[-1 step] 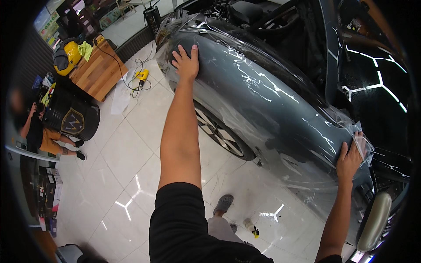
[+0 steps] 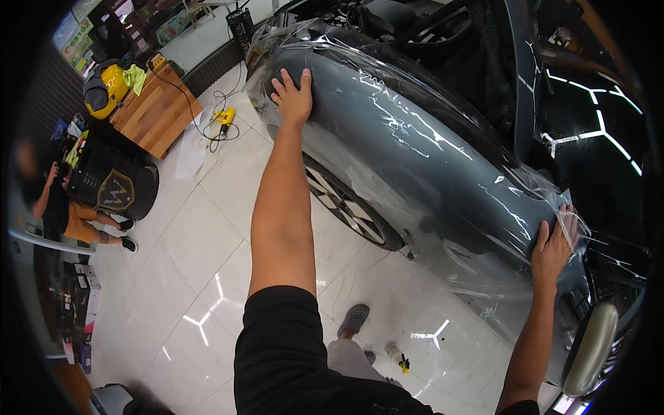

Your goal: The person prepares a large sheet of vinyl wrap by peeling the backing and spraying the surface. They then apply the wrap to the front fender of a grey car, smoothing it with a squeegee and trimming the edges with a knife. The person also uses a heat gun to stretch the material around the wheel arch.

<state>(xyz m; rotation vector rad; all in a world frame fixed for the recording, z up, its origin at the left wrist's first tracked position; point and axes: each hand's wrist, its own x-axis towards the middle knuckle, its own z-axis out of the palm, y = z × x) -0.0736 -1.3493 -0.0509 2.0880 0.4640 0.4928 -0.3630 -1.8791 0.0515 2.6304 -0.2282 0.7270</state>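
Clear, wrinkled film [image 2: 456, 270] covers a grey-blue car fender [image 2: 415, 152], hanging loosely down over its lower part. My left hand [image 2: 292, 97] lies with fingers spread on the film near the fender's far left end. At the other end, my right hand [image 2: 553, 249] rests with fingers stretched out over the film's crinkled edge, close to the open panel gap. Below the fender sits a dark-tyred wheel with a spoked rim [image 2: 346, 207], partly behind my left arm.
A person [image 2: 79, 221] stands at the left by a black drum [image 2: 142, 190]. A wooden box [image 2: 149, 117] holds a yellow tool case [image 2: 107, 104]. A yellow power tool [image 2: 225, 117], cables and a spray bottle [image 2: 394, 354] lie or stand on the tiled floor. A side mirror [image 2: 591, 346] juts at lower right.
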